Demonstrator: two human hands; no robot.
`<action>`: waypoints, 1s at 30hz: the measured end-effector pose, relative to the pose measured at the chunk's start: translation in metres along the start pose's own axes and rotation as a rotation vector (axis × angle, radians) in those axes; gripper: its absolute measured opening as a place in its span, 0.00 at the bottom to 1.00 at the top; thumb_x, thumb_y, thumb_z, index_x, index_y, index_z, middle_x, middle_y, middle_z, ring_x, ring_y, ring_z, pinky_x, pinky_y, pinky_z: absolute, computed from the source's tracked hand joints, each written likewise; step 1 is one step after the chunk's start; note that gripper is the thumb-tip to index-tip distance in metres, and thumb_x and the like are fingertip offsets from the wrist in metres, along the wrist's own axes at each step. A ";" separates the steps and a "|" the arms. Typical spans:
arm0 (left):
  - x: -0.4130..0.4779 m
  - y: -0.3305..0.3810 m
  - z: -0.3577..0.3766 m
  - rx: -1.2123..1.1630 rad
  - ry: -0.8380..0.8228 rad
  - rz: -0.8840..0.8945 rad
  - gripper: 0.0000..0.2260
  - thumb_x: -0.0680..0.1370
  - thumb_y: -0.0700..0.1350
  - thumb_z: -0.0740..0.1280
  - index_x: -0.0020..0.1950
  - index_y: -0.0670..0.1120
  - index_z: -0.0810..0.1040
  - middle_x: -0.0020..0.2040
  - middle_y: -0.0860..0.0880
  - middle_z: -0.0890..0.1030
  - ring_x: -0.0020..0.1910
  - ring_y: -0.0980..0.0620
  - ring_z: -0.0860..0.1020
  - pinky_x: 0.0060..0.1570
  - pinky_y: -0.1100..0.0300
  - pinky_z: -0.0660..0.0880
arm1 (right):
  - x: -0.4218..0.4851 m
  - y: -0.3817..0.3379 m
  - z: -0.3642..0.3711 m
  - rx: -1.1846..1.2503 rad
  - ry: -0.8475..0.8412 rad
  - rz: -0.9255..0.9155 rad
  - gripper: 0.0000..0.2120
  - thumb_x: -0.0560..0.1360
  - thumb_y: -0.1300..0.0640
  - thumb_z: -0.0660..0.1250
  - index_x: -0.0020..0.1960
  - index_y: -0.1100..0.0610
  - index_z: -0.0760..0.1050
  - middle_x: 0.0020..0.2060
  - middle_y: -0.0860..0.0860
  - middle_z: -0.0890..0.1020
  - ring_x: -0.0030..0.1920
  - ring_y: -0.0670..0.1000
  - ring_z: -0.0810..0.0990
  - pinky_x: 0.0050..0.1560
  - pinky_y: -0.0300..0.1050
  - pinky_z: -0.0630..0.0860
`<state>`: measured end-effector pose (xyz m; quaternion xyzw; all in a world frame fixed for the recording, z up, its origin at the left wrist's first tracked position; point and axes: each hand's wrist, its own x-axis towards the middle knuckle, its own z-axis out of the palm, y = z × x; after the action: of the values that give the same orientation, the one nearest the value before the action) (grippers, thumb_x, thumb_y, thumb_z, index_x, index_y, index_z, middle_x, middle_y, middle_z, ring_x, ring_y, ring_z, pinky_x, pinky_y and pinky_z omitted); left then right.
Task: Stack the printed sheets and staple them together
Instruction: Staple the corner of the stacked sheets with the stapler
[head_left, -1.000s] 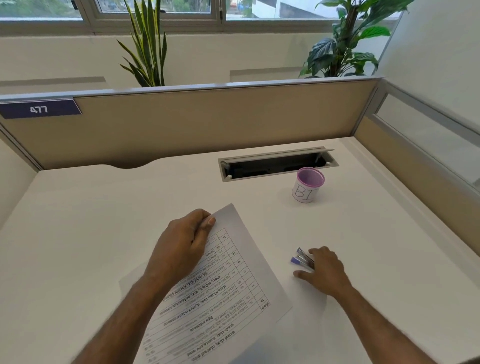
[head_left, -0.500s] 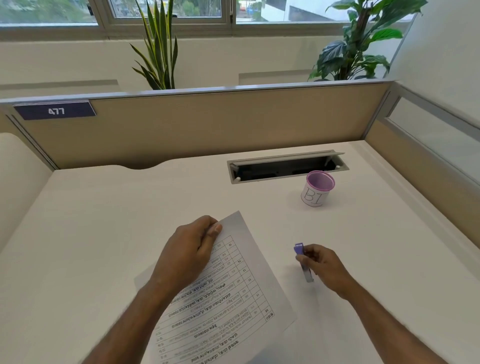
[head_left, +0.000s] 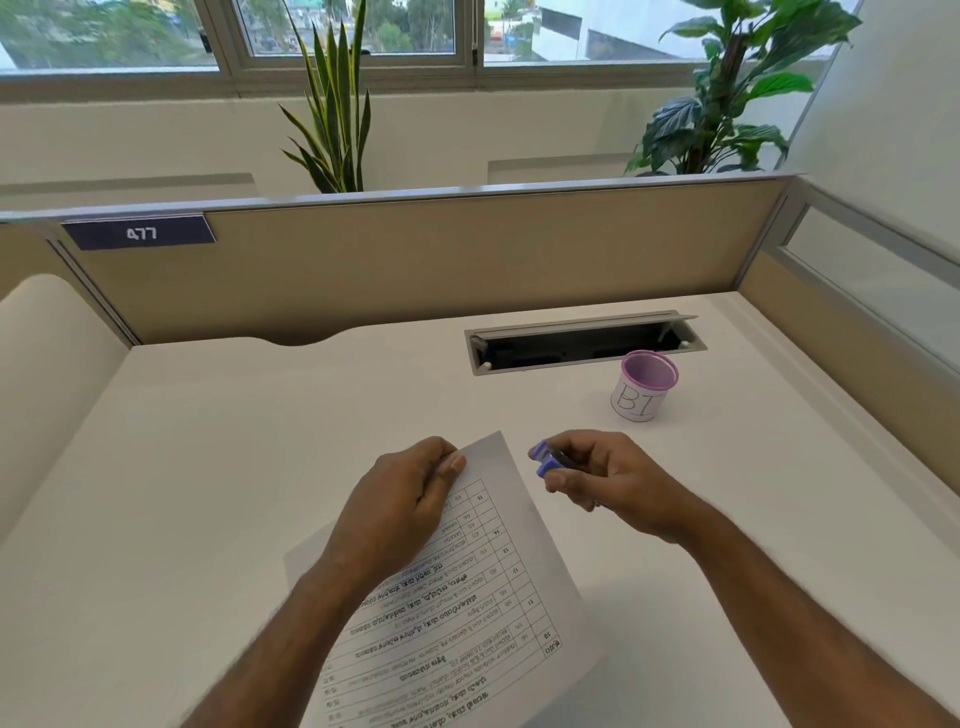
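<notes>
A person's left hand (head_left: 402, 512) pins the printed sheets (head_left: 467, 613) to the white counter (head_left: 208, 467), fingers (head_left: 453, 463) pressed together over the far corner of the stack; the sheets lie skewed, their long axis running from that far corner down toward the near edge of the view, the text upside down to the wearer; just right of the corner, clear of the paper, the right hand (head_left: 608, 480) pinches a small purple stapler (head_left: 545, 460), its mouth pointing left toward the held corner; further right stands a purple-rimmed cup (head_left: 644, 392); the stacking looks done and the stapling is in hand; next, by the look of it, the stapler's mouth must slide over the corner and be squeezed while the left hand keeps the edges aligned.
</notes>
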<state>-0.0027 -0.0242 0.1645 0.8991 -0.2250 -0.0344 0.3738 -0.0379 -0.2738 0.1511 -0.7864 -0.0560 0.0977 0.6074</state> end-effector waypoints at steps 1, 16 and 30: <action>-0.001 0.000 0.000 0.006 -0.001 0.000 0.11 0.82 0.53 0.57 0.46 0.51 0.76 0.34 0.52 0.81 0.29 0.55 0.77 0.31 0.57 0.74 | 0.002 -0.004 0.002 -0.029 -0.008 -0.008 0.11 0.75 0.56 0.69 0.57 0.57 0.79 0.35 0.47 0.78 0.34 0.46 0.72 0.34 0.38 0.72; -0.004 0.002 -0.002 0.017 -0.056 0.031 0.11 0.81 0.54 0.57 0.49 0.52 0.77 0.38 0.52 0.83 0.33 0.54 0.80 0.34 0.53 0.78 | 0.021 -0.041 0.001 -0.371 -0.141 -0.027 0.18 0.70 0.47 0.74 0.56 0.56 0.81 0.49 0.54 0.84 0.47 0.59 0.81 0.46 0.53 0.80; -0.003 0.007 -0.002 0.050 -0.099 0.066 0.11 0.82 0.53 0.58 0.49 0.52 0.78 0.38 0.52 0.82 0.33 0.55 0.78 0.32 0.61 0.73 | 0.034 -0.052 0.003 -0.427 -0.322 0.020 0.15 0.72 0.47 0.72 0.52 0.57 0.82 0.46 0.56 0.85 0.44 0.62 0.79 0.39 0.45 0.75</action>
<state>-0.0070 -0.0258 0.1706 0.8974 -0.2734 -0.0611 0.3408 -0.0037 -0.2509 0.1974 -0.8716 -0.1635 0.2134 0.4099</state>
